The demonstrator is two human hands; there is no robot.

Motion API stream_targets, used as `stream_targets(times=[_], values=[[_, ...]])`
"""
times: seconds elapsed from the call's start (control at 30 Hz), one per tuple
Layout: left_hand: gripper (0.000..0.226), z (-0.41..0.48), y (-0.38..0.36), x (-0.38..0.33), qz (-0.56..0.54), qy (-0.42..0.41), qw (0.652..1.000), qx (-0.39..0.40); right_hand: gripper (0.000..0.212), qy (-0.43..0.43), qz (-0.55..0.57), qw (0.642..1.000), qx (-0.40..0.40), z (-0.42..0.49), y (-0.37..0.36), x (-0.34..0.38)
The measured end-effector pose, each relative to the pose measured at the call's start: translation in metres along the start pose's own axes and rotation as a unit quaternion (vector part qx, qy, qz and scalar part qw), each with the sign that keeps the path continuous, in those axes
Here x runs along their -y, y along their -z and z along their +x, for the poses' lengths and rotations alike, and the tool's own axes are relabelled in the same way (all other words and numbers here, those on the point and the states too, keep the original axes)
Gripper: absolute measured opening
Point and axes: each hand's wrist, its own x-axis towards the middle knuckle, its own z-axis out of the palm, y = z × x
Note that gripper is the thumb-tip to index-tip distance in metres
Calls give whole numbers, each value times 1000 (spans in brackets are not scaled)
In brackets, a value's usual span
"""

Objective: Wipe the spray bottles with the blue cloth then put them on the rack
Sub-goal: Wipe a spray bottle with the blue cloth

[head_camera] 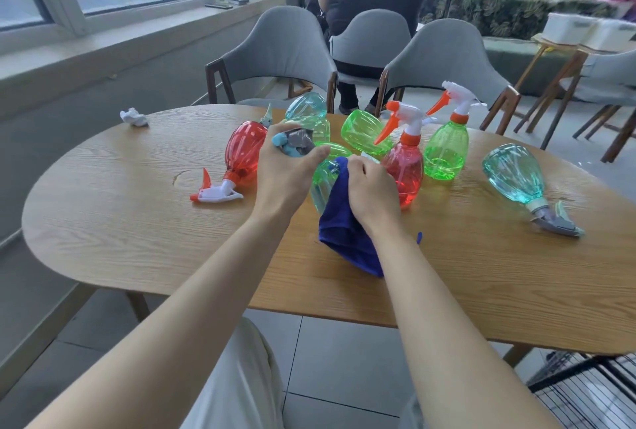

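The left hand (289, 170) is curled round the grey-and-blue spray head (298, 143) of a pale green bottle (321, 187), holding it tilted over the middle of the desk (120, 215). The right hand (373, 186) grips the blue cloth (347, 236) and presses it against that bottle's side; the rest of the cloth hangs down onto the desk at the centre of the frame. Left of the hands a red bottle (246, 149) lies on its side, its white and orange trigger toward the near edge. Behind the hands a teal bottle (306, 106) and a green bottle (364, 131) lie on their sides; another green one seems to lie between them, mostly hidden by the left hand. Right of centre a red upright bottle (404, 175) and a green upright bottle (445, 151) stand just beside each other. Farther right a second teal bottle (512, 174) lies on its side, apart from the rest. A crumpled white paper (133, 117) sits near the desk's upper left edge. A black wire rack (585, 390) shows in the lower right corner, below the desk's edge. Grey chairs (285, 46) stand beyond the desk
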Motion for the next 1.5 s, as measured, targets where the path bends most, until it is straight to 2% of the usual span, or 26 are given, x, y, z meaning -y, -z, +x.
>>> stream_targets(times=[0.1,0.2,0.33,0.5,0.63,0.73,0.77,0.9,0.97,1.07,1.17,1.27,1.4,1.43,1.5], values=[[29,5,6,5,17,31,999,-2,45,6,-38,999,-22,-6,-11,2],[38,4,5,9,33,36,999,11,44,17,-68,997,-45,-12,-14,0],[34,3,2,5,52,19,998,9,43,23,-43,998,-35,-11,-11,-9],[25,3,3,4,51,13,998,23,44,-16,-4,1000,-17,-3,-5,-5],[20,1,6,6,33,2,999,33,38,81,-41,996,9,-10,-7,9],[21,-1,10,7,28,-7,998,48,44,124,-61,990,21,-16,-3,-5],[21,-1,12,8,31,-9,998,53,44,110,-57,992,25,-17,0,-9],[21,-1,9,10,19,-12,998,60,53,-31,1,999,41,-9,10,-14],[19,-1,5,11,17,-14,998,57,49,-14,11,999,32,-10,9,-11],[24,2,1,14,9,4,999,48,32,64,26,998,9,-12,1,-8],[29,5,4,15,2,36,999,36,37,106,-9,994,20,-12,-4,-3],[31,5,7,17,1,52,998,38,42,86,-54,995,22,-15,-4,-6],[33,2,9,19,-11,60,998,26,51,-33,-66,997,5,-12,1,-8],[33,1,8,19,-16,59,998,25,49,-41,-62,997,6,-11,1,-8],[32,-2,7,18,-30,57,998,22,44,10,-37,999,9,-12,0,-3]])
